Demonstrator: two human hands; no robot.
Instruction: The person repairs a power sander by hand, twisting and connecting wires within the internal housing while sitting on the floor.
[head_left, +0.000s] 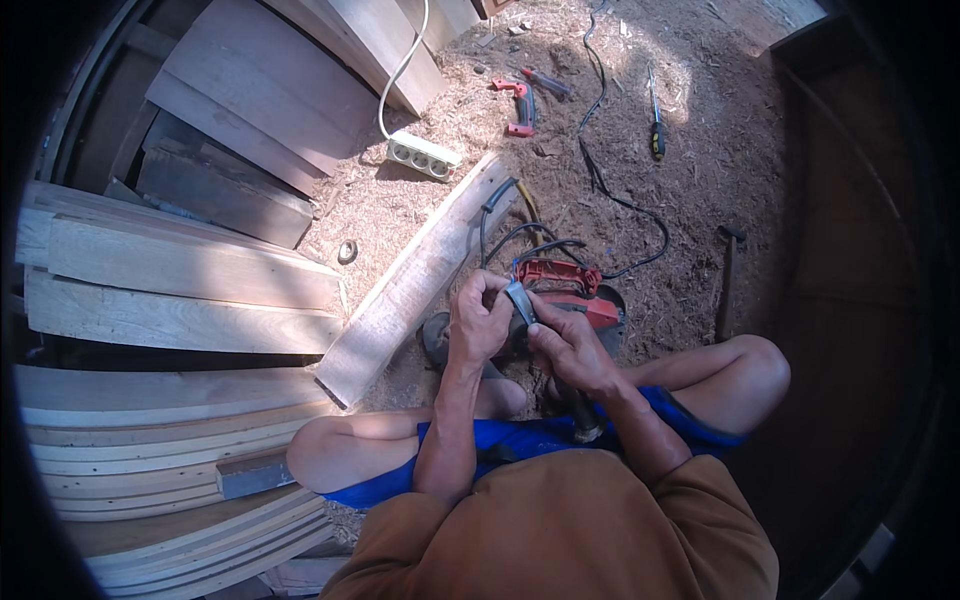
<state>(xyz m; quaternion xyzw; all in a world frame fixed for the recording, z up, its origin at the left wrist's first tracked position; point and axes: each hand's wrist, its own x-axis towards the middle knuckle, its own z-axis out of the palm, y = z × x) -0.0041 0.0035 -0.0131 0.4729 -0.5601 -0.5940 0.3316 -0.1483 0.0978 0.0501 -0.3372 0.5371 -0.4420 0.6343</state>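
Note:
Between my two hands is a small grey, shiny, flat piece (520, 301); its exact kind is too small to tell. My left hand (478, 315) pinches its left side, and my right hand (572, 345) grips its lower right end. Just beyond and partly below them lies a red and black power tool (600, 310) with a red handle housing (555, 270) that looks opened. Black cable (520, 230) loops beside the tool, over the end of a wooden plank (420, 280). My hands hide part of the tool.
A power strip (425, 157), a roll of black tape (347, 251), a red handle part (522, 108), a red screwdriver (547, 83), a yellow-black screwdriver (657, 138) and a hammer (729, 275) lie on sawdust-covered ground. Stacked boards (190, 260) stand left; a dark brown panel (850, 300) stands right.

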